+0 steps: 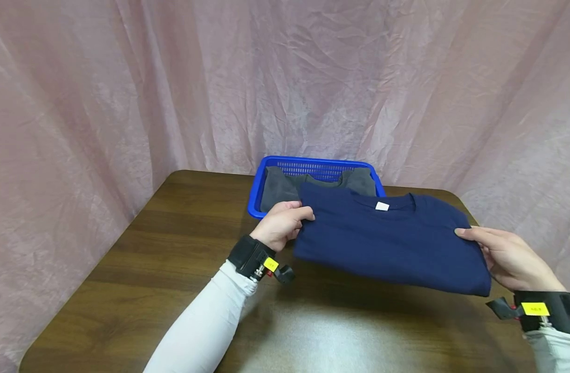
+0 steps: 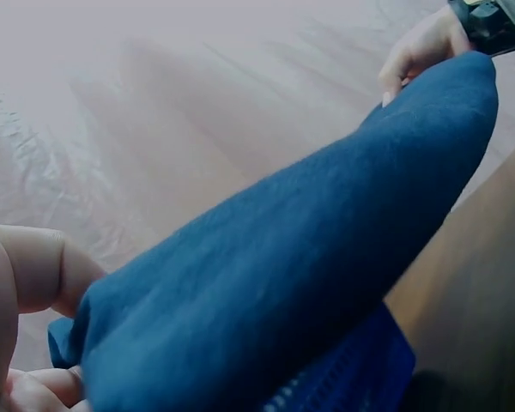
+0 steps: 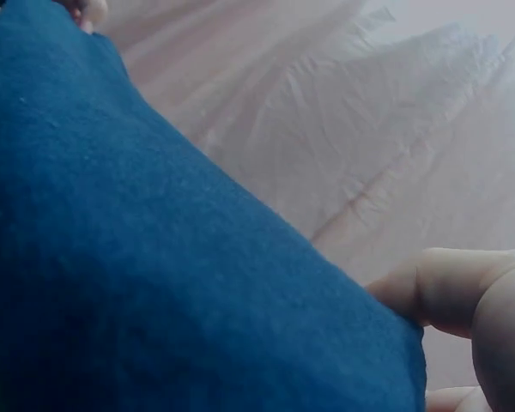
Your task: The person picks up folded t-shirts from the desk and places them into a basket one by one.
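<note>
A folded navy T-shirt with a white neck label is held up over the table, its collar edge away from me. My left hand pinches its left side, thumb on top and the other fingers underneath. On the opposite side my right hand grips the edge the same way, with most fingers hidden behind the cloth. In both wrist views the shirt stretches between the two hands. Behind it stands a blue plastic basket holding a folded dark grey garment, partly covered by the shirt in the head view.
The brown wooden table has rounded corners and reaches back to a pink curtain that hangs behind and at both sides. The basket sits near the table's far edge. A black strap is worn on each wrist.
</note>
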{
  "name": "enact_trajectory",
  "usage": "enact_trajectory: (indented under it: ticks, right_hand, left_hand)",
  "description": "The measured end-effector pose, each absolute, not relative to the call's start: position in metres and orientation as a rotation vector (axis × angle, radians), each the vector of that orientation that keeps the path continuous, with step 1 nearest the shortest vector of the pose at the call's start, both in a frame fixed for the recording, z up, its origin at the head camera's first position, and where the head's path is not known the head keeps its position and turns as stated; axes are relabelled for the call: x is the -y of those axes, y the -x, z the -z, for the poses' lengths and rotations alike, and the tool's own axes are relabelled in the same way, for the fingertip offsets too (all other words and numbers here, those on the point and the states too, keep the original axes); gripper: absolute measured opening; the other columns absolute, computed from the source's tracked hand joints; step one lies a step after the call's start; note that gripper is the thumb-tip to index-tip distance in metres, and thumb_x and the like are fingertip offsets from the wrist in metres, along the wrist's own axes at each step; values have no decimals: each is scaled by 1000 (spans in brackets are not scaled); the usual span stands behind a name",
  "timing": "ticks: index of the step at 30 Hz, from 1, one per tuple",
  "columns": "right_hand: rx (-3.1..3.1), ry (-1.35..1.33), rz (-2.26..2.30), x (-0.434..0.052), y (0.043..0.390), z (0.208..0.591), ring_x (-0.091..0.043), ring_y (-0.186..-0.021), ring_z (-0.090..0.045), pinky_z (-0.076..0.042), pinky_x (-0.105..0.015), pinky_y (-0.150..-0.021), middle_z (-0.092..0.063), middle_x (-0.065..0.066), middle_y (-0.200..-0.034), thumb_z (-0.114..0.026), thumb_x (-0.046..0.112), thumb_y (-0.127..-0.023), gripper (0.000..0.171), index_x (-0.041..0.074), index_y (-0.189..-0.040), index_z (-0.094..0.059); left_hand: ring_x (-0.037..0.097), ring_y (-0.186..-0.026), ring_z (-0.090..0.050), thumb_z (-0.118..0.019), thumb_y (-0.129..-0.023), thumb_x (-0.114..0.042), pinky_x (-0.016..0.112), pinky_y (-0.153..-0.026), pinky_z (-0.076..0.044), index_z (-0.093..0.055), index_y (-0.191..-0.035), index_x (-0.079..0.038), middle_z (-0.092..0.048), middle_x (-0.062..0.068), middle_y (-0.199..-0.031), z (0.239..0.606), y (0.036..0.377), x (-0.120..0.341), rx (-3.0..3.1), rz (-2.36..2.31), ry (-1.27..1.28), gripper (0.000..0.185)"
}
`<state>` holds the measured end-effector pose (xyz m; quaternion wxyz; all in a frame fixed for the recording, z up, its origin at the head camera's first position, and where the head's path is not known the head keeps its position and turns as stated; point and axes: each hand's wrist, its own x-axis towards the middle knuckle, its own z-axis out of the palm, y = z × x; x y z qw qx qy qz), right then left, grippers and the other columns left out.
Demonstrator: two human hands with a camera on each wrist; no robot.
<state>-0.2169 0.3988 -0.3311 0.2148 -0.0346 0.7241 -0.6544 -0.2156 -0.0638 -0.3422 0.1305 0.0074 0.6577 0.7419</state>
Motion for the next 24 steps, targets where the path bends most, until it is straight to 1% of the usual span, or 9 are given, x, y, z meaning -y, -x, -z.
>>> enact_trajectory:
  ticks: [7, 10, 11, 13, 15, 17, 18, 21, 24]
  right_hand:
    - [-1980, 118, 1871, -373, 221, 332, -14, -93, -82, -69, -33, -78, -82, 6, -112, -52, 18, -117, 31, 32, -114, -79]
    - [-1971, 124, 1894, -361, 223, 334, -14, -96, -82, -69, -33, -80, -82, 6, -114, -54, 17, -117, 25, 29, -118, -77]
    - [-1971, 131, 1900, -357, 224, 334, -13, -97, -82, -68, -32, -80, -82, 7, -114, -54, 17, -116, 22, 23, -126, -73]
    - [-1972, 133, 1905, -348, 226, 335, -11, -97, -81, -68, -31, -81, -82, 8, -114, -56, 17, -116, 35, 10, -150, -59]
    - [-1984, 134, 1897, -340, 229, 335, -9, -99, -80, -68, -29, -81, -81, 12, -114, -57, 18, -116, 60, -2, -167, -32]
    - [-1994, 142, 1884, -332, 233, 335, -7, -98, -80, -67, -27, -81, -80, 14, -114, -57, 20, -116, 80, -10, -170, -8]
    - [-1997, 141, 1881, -328, 235, 335, -7, -98, -80, -67, -27, -81, -80, 14, -113, -57, 21, -115, 81, -11, -170, -6]
    - [-1993, 147, 1886, -318, 241, 335, -9, -97, -80, -68, -29, -81, -81, 12, -112, -59, 22, -115, 61, -3, -165, -34]
    - [-1978, 152, 1907, -308, 246, 334, -11, -96, -81, -68, -30, -81, -82, 9, -112, -62, 22, -114, 25, 13, -137, -66]
  left_hand:
    - [5, -52, -55, -61, -96, -5, 17, -50, -40, -66, -86, -14, -67, -7, -70, 338, 217, 83, -1870, -2190, 21, 14]
    - [6, -53, -57, -61, -95, -6, 18, -50, -43, -65, -85, -15, -68, -6, -70, 338, 219, 91, -1879, -2199, 43, 14]
    - [7, -54, -59, -61, -94, -6, 19, -51, -45, -65, -85, -15, -68, -6, -70, 337, 220, 93, -1873, -2207, 50, 14]
    - [8, -57, -62, -61, -94, -6, 21, -53, -51, -65, -84, -16, -69, -6, -71, 337, 221, 98, -1864, -2224, 70, 15]
    - [8, -58, -62, -61, -94, -6, 23, -55, -53, -64, -83, -16, -68, -6, -71, 337, 223, 104, -1869, -2232, 95, 15]
    - [9, -60, -62, -61, -95, -6, 25, -57, -54, -64, -85, -15, -67, -5, -72, 337, 224, 110, -1861, -2245, 119, 14]
    - [10, -61, -62, -61, -95, -7, 26, -58, -55, -65, -86, -15, -68, -5, -73, 337, 225, 113, -1862, -2247, 130, 13]
    - [11, -64, -62, -61, -96, -8, 28, -61, -56, -65, -91, -14, -66, -5, -75, 336, 227, 121, -1858, -2258, 168, 9]
    - [13, -70, -64, -60, -97, -9, 31, -65, -58, -65, -96, -14, -68, -4, -79, 334, 230, 129, -1850, -2262, 193, 7]
